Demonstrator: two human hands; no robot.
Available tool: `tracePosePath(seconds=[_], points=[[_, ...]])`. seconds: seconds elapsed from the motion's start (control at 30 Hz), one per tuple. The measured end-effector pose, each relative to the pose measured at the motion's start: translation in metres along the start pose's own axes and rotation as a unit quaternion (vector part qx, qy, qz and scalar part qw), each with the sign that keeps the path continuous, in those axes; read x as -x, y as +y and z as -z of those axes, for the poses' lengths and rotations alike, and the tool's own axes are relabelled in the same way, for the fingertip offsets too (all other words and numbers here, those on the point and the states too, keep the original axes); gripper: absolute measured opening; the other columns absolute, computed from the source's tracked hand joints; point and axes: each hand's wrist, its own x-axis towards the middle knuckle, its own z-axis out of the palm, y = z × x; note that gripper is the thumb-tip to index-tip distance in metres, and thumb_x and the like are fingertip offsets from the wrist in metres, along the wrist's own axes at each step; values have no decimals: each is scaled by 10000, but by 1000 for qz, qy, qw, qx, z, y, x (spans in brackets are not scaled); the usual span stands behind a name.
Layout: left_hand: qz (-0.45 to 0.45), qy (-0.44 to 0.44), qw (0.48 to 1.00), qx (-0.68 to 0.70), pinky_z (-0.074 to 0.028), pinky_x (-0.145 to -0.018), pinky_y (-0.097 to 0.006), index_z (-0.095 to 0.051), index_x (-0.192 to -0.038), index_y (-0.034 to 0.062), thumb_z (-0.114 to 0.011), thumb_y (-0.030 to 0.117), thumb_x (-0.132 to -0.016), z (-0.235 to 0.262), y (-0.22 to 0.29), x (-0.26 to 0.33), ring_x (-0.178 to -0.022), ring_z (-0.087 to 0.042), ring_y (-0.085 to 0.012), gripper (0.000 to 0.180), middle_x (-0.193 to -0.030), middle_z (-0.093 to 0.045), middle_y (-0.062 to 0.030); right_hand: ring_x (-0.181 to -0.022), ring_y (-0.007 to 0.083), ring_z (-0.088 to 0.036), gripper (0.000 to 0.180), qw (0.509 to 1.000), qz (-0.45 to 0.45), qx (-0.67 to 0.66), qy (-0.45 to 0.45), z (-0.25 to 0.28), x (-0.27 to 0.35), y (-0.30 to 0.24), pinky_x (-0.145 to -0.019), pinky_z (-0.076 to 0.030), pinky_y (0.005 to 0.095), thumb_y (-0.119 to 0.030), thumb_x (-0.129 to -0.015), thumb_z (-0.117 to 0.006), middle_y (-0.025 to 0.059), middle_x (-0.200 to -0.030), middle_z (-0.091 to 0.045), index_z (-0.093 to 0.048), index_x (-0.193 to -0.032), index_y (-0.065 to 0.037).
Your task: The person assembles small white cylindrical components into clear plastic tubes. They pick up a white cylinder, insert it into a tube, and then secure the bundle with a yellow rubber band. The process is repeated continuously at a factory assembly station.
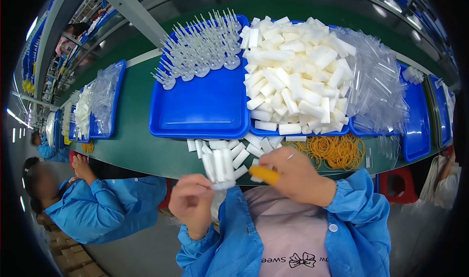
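Taking the empty blue tray in the middle of the green tabletop as the landmark, a co-worker in a blue coat sits far to its lower left, beside another blue tray with clear bags. Straight below the landmark tray, near its front edge, the person's left hand is raised in front of the chest, and its fingers are closed around the lower end of a small bundle of white tubes. The bundle stands almost upright, so its long axis points up toward the landmark tray, and it lies just above and slightly right of the left hand. On the back part of the landmark tray stand many white stick parts with round bases. To the lower right of the landmark tray, the right hand is curled, with the fingers bent together; they seem to pinch a yellow rubber band, which stretches toward the bundle, but the exact grip is partly hidden. The bundle is to the left of this hand, very near, so both hands are about equally close to it. Loose white tubes lie on the tabletop between the hands and the landmark tray. To the right of the landmark tray is a tray heaped with white tubes, then a pile of clear bags, and in front of them a heap of yellow rubber bands.
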Motion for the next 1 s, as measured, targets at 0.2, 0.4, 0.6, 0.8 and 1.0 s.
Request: tracePosePath(seconds=[0.2, 0.4, 0.6, 0.8, 1.0], points=[[-113, -207, 971, -34, -484, -592, -299, -590, -732, 89, -719, -84, -599, -17, 13, -4, -679, -628, -232, 254, -839, -665, -83, -881, 86, -539, 326, 811, -262, -488, 189, 48, -8, 4, -740, -446, 229, -30, -835, -593, 23, -977, -559, -543, -1156, -10], [-155, -288, 945, -6, -472, -563, -299, -565, -698, 105, -721, -97, -581, -33, 24, -6, -638, -598, -214, 281, -802, -654, -87, -911, 86, -540, 368, 709, -299, -625, 130, 52, -2, 11, -806, -443, 236, -27, -851, -577, 33, -1012, -556, -481, -1205, -8], [-183, -298, 936, -33, -475, -564, -295, -579, -689, 114, -720, -83, -530, -40, 25, -3, -634, -597, -209, 290, -803, -653, -74, -905, 85, -536, 354, 695, -302, -638, 136, 53, -2, 7, -798, -445, 239, -31, -839, -586, 38, -1015, -552, -489, -1179, -19], [-238, -307, 917, -84, -465, -541, -295, -579, -728, 123, -701, -51, -504, -47, 31, -3, -612, -588, -201, 308, -813, -652, -63, -825, 41, -489, 332, 726, -287, -607, 148, 49, -2, 8, -733, -421, 192, -26, -860, -581, 0, -969, -529, -497, -1181, -12], [-253, -288, 920, -80, -481, -528, -276, -637, -718, 113, -687, 31, -552, -49, 27, -5, -627, -600, -192, 191, -841, -646, -66, -787, 38, -482, 247, 757, -294, -571, 122, 54, 3, 5, -719, -417, 197, -98, -859, -616, -13, -912, -551, -570, -1085, -9]])
